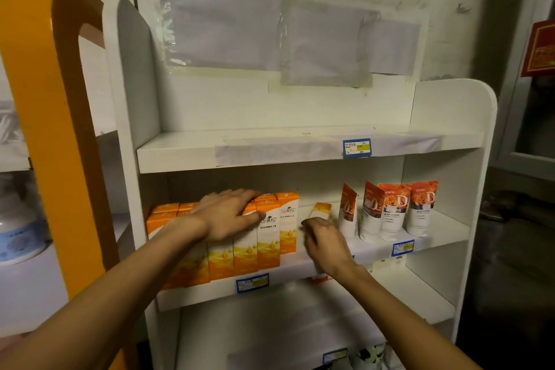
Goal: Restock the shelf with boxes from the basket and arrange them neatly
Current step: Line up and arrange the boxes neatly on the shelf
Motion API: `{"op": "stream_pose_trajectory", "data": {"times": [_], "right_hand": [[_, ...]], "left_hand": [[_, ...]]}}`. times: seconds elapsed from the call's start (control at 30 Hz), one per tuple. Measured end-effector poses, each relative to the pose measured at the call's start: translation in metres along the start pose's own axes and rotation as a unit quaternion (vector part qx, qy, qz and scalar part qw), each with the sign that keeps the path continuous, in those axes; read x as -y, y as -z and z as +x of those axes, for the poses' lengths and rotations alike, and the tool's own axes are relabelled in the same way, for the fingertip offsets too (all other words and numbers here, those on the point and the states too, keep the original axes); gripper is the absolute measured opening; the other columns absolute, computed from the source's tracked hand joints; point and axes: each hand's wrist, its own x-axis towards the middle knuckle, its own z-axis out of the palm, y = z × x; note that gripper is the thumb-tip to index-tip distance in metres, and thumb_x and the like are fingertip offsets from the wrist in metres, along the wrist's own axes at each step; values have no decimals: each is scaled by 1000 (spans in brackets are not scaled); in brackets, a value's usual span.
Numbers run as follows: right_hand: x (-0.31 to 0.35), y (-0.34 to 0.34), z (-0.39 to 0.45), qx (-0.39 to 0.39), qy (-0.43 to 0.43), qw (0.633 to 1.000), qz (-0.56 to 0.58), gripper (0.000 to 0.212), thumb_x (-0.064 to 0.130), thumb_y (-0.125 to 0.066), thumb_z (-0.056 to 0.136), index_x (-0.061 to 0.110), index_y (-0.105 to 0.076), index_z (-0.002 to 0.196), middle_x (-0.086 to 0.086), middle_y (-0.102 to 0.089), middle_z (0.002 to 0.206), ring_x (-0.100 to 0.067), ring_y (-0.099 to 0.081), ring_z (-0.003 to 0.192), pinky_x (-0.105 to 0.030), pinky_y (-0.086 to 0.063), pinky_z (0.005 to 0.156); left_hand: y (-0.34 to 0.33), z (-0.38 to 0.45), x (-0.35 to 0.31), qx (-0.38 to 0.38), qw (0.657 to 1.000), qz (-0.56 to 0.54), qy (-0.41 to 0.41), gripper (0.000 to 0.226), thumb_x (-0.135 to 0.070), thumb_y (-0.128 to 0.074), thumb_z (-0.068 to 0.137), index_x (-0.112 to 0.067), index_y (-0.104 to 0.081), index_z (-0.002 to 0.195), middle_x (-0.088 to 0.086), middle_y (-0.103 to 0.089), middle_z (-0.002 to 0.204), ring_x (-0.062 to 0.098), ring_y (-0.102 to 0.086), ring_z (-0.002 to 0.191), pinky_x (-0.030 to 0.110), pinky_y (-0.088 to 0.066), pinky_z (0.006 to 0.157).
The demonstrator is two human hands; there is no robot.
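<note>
Several orange-and-white boxes [268,237] stand upright in a row on the middle shelf [300,272] of a white unit. My left hand [228,215] lies flat across the tops of the boxes, fingers spread toward the right. Just right of the row, my right hand [326,242] is curled around the lower part of one more orange-and-white box [320,210], which stands in the gap between the row and the tubes. The basket is out of view.
Several white tubes with orange rose print [393,212] stand at the right of the same shelf. The top shelf [270,153] carries a blue price tag [356,148]. An orange panel [45,129] rises at the left beside another shelf with a white jar [18,234].
</note>
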Motion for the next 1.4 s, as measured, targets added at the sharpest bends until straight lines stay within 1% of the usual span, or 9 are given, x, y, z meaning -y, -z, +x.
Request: {"op": "stream_pose_trajectory", "data": {"times": [0.07, 0.13, 0.2, 0.37, 0.53, 0.63, 0.9, 1.03, 1.4], "right_hand": [[-5, 1, -5, -30, 15, 999, 15, 27, 29, -55, 97, 22, -62, 121, 3, -65, 122, -14, -60, 108, -29, -53, 90], [-4, -1, -4, -42, 9, 999, 9, 38, 36, -54, 97, 21, -56, 132, 2, -56, 135, -16, -54, 121, -32, -51, 98], [4, -5, 2, -28, -40, 999, 4, 51, 43, -54, 97, 19, -47, 141, -3, -45, 148, -21, -46, 133, -38, -47, 106], [16, -20, 19, 27, -163, 985, -49, 65, 48, -54, 96, 12, -35, 146, -15, -32, 156, -31, -46, 134, -41, -47, 106], [15, -21, 24, -23, -172, 985, -7, 41, 28, -63, 93, 13, -51, 129, -8, -56, 130, -22, -61, 107, -33, -56, 91], [14, -16, 18, -51, -161, 985, 40, 34, 26, -65, 91, 16, -55, 122, -4, -60, 119, -18, -61, 100, -31, -57, 87], [13, -7, 0, 10, -170, 983, 62, 52, 33, -69, 88, 15, -45, 131, -5, -56, 128, -22, -59, 110, -36, -56, 92], [13, -8, -10, 27, -133, 990, -27, 53, 45, -56, 95, 16, -41, 137, -5, -55, 134, -24, -55, 120, -38, -51, 102], [15, -5, -21, 19, -109, 994, -4, 46, 46, -56, 96, 19, -47, 132, -2, -59, 129, -20, -61, 110, -35, -56, 93]], "left_hand": [[0, 0, 1, -1, 1000, 0, 0, 67, -69, -33, 94, -35, -26, 152, -4, -42, 151, 20, -44, 134, 44, -37, 109], [1, 0, 0, 1, 1000, 0, 1, 67, -69, -33, 94, -35, -26, 152, -4, -42, 151, 20, -44, 134, 44, -37, 109], [1, -1, 0, 3, 1000, 0, 4, 68, -69, -33, 94, -34, -25, 152, -4, -42, 152, 20, -44, 134, 44, -36, 109], [1, -1, -1, 9, 1000, -5, 10, 68, -69, -33, 94, -35, -24, 152, -5, -41, 152, 20, -43, 134, 44, -36, 110], [1, 0, 0, 11, 1000, -5, 4, 68, -69, -33, 94, -35, -24, 152, -4, -41, 152, 20, -43, 135, 44, -35, 109], [1, 0, -1, 14, 1000, -5, 5, 68, -69, -33, 95, -35, -23, 153, -4, -40, 153, 20, -42, 136, 44, -34, 110], [8, 6, 0, 44, 999, -12, -5, 71, -66, -41, 94, -31, -23, 154, -1, -41, 152, 22, -43, 135, 43, -39, 110], [11, 4, -1, 38, 999, -16, -14, 71, -65, -43, 94, -29, -27, 153, 0, -46, 148, 21, -47, 131, 40, -43, 107], [11, 1, 3, 39, 999, -29, -12, 76, -70, -42, 91, -29, -24, 153, 0, -44, 149, 21, -48, 130, 41, -45, 105]]}}
